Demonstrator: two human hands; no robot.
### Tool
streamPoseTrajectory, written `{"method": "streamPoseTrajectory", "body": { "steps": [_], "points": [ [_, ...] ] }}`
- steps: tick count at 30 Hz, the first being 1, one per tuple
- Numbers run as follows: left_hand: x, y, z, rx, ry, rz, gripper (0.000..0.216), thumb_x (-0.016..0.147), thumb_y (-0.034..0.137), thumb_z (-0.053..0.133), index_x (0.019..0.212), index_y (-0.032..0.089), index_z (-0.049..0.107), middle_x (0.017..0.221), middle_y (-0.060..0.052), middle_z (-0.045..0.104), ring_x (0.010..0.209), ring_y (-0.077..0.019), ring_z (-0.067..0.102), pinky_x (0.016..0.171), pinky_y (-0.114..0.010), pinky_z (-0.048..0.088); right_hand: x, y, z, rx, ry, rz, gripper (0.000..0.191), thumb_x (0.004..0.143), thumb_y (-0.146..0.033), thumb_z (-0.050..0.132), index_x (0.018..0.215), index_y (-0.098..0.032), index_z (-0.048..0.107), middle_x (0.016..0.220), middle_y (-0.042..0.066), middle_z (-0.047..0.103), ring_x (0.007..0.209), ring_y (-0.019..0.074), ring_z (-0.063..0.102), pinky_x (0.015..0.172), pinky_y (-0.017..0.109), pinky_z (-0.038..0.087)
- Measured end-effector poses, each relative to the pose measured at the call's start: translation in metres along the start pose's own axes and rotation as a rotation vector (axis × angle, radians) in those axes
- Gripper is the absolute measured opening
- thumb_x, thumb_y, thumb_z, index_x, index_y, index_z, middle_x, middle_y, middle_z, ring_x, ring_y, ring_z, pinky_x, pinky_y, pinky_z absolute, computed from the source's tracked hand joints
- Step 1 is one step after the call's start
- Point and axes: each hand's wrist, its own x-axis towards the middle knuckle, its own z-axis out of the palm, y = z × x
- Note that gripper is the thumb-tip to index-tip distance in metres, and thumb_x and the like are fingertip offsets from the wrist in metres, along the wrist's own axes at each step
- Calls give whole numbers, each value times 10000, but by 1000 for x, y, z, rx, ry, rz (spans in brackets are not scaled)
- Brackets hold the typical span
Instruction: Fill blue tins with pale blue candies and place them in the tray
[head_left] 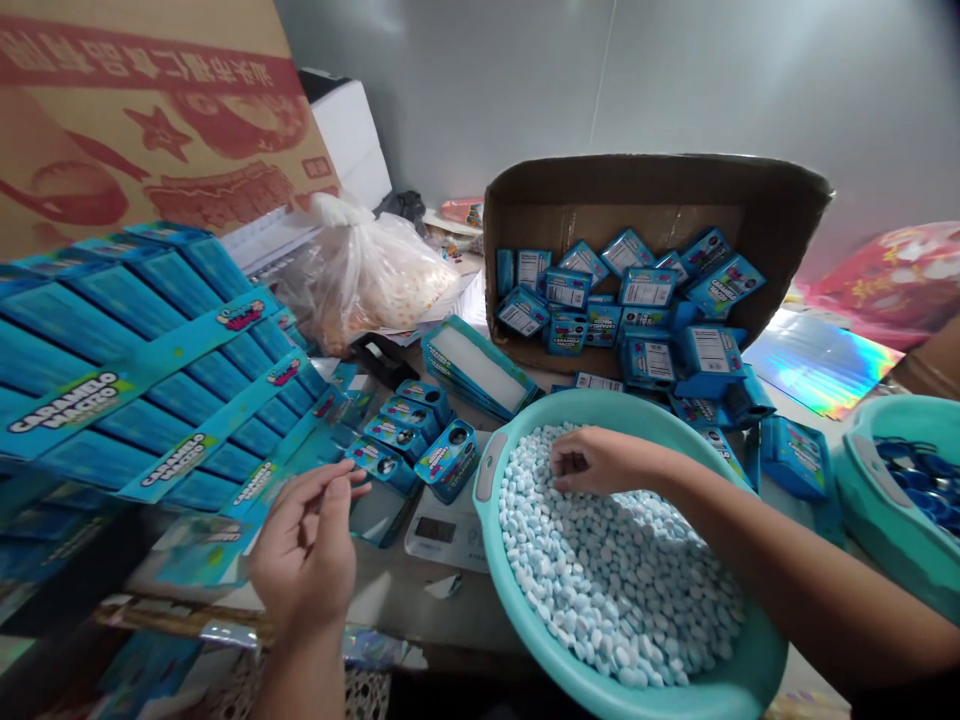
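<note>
My right hand (592, 460) rests in a teal basin (491, 470) full of small pale blue and white candies (615, 570), its fingers curled into the pile; what they pinch is hidden. My left hand (307, 545) hovers in front of the table with its fingers loosely curled and thumb near the fingertips; nothing clear shows in it. Just beyond it stand small open blue boxes (446, 455), one on a white scale (442, 530).
A cardboard box (660, 190) on its side holds several filled blue boxes. Stacks of flat blue "Caramelo Macizo" cartons (135, 370) rise at left. A plastic bag (367, 270), a second teal basin (900, 490) with blue caps, and holographic sheets (817, 365) lie around.
</note>
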Motion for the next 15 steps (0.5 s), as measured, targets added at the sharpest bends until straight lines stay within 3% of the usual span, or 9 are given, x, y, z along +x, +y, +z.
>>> {"method": "streamPoseTrajectory", "body": {
  "steps": [7,11,13,15],
  "points": [
    [0,-4,-1,54,-55,-25,229,890,375,666,985,171,705,958,-46,697,802,-160,695,745,-288,619,1,0,1,13,-27,20,154,857,-347,668,859,-195,694,776,5,670,664,143,568,572,250,379],
    [-9,-10,7,60,-299,-73,385,852,419,708,1150,182,657,1142,-111,695,1036,-237,695,821,-329,626,1,-1,1,13,-28,23,142,849,-334,677,855,-194,692,783,10,669,670,145,566,571,252,375],
    [-16,-15,15,159,-452,-39,533,809,419,757,1276,209,609,1289,-133,656,1196,-283,639,925,-387,602,1,-1,0,15,-29,36,146,852,-340,680,855,-195,692,784,10,672,674,144,569,573,251,376],
    [-24,-19,23,313,-502,19,607,808,399,761,1359,236,567,1355,-130,633,1235,-296,622,984,-423,573,1,-1,0,15,-28,39,152,851,-346,688,860,-194,697,788,9,677,677,143,571,577,249,380]
  ]
}}
